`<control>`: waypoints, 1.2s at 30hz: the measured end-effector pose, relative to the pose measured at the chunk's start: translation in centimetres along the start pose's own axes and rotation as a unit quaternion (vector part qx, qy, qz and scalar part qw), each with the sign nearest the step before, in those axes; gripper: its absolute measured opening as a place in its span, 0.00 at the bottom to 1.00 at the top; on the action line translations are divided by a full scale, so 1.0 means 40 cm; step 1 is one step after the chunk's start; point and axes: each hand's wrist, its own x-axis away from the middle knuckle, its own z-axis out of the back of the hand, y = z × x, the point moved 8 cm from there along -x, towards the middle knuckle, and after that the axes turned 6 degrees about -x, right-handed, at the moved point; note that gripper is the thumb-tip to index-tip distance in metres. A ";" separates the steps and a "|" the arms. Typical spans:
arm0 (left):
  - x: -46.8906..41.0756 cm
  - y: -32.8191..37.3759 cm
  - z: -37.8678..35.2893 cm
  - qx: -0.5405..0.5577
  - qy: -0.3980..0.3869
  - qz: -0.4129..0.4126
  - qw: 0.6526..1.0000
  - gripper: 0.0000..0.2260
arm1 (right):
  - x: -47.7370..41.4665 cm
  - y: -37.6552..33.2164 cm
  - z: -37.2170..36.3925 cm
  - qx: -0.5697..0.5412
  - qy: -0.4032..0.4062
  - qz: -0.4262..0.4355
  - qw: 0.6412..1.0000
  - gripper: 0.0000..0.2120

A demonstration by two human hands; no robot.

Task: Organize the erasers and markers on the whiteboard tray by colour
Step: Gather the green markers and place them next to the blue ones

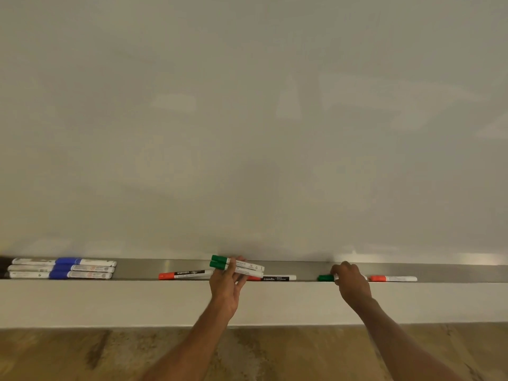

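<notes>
My left hand [225, 284] holds two green-capped markers [236, 265] just above the metal whiteboard tray [137, 269], caps pointing left. My right hand [350, 281] grips a third green-capped marker [325, 278] lying in the tray; only its cap shows left of my fingers. A red-capped marker [184, 274] lies left of my left hand. Another red one with a black label [275, 278] is partly hidden behind that hand. A third red-capped marker [393, 278] lies right of my right hand. Three blue-capped markers [66, 268] are grouped at the tray's left end.
The whiteboard [247, 119] fills the view above the tray. More white marker bodies [30, 268] lie end to end with the blue ones at far left. Below the tray runs a pale wall ledge [110, 303], then a brown patterned floor [82, 353].
</notes>
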 end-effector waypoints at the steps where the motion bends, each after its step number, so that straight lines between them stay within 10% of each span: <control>1: -0.002 0.000 0.004 -0.002 0.001 0.001 1.000 0.04 | 0.000 -0.006 0.002 0.007 0.004 0.000 1.000 0.12; 19: 0.004 -0.004 -0.002 -0.022 -0.030 0.026 0.999 0.11 | 0.021 -0.339 0.039 -0.095 0.091 0.166 0.977 0.08; 36: -0.012 0.158 0.127 -0.024 -0.014 -0.011 1.000 0.16 | 0.089 -0.771 -0.032 -0.208 0.001 0.265 0.942 0.08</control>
